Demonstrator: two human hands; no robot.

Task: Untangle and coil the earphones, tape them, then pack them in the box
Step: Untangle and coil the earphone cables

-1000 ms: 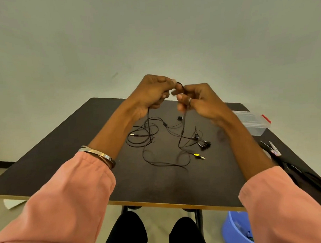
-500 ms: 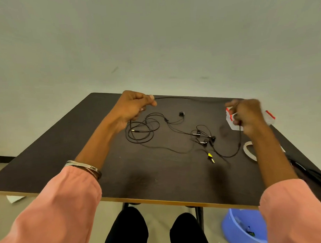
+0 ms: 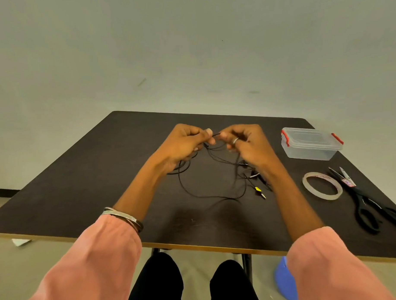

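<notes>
Now | both hands, left (image 3: 185,143) and right (image 3: 246,142), pinch earphones (image 3: 213,195) | box (image 3: 310,143) lidded (nothing visible inside)

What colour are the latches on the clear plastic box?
Red latches on the clear plastic box, seen in the head view.

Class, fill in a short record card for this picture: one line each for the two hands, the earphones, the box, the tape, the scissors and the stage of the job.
left hand: pinches the earphone cable, raised above the table
right hand: pinches the same cable, close beside the left hand
earphones: black, uncoiled, loose loops trailing on the table
box: clear, red clips, lid on, far right
tape: roll lying flat, nearer than the box
scissors: black handles, right of the tape
stage: untangling; no coil or taping yet
</notes>
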